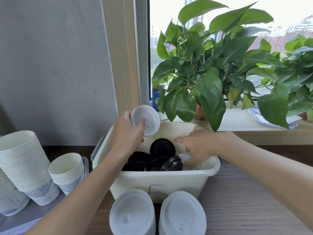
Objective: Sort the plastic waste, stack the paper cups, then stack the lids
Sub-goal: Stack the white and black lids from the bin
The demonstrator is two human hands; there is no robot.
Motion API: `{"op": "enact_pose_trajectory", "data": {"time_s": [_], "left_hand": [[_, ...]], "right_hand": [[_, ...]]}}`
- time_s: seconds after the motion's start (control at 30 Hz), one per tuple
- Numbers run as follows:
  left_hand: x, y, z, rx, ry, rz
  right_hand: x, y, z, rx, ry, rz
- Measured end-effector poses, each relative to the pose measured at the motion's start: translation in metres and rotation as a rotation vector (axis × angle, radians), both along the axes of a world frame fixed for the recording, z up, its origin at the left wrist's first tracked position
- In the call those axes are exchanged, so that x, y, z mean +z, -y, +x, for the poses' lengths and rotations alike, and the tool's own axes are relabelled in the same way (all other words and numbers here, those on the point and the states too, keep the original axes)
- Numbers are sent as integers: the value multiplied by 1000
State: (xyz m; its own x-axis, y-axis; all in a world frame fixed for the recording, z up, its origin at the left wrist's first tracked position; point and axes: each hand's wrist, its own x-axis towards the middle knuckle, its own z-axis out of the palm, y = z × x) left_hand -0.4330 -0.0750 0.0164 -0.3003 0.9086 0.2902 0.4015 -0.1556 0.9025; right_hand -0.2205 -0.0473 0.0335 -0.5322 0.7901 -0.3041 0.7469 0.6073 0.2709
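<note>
A cream plastic bin (157, 181) stands on the table and holds several black lids (162, 147) and a few white lids (185, 157). My left hand (128, 131) grips a small stack of white lids (149, 120) above the bin's far left corner. My right hand (198, 146) reaches down into the bin's right side, its fingers spread over a white lid there. Two stacks of white lids (133, 213) (183, 216) stand in front of the bin. Tall stacks of paper cups (23, 160) and a shorter stack of paper cups (66, 168) stand at the left.
Leafy potted plants (211, 65) fill the window sill behind the bin. A clear tray (22, 221) lies under the cup stacks at the left. The wooden table (245, 200) extends to the right. A grey wall (50, 65) rises behind the cups.
</note>
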Motion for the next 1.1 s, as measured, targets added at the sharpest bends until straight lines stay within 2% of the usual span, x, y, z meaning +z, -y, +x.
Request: {"op": "enact_pose_trajectory", "data": {"time_s": [0.13,0.53,0.77,1.0,1.1], "left_hand": [[-2,-1,0,-15,3,11],[-2,-1,1,-22,-11,13],[-3,-1,1,-31,-15,0],[-2,0,2,-30,-35,-14],[0,1,2,-27,-27,-6]], "right_hand": [[-8,-1,1,50,10,79],[-7,-3,1,-27,-139,27],[-7,-4,1,10,0,-21],[-9,0,-7,-35,110,-157],[-15,5,-12,-101,23,-276]]}}
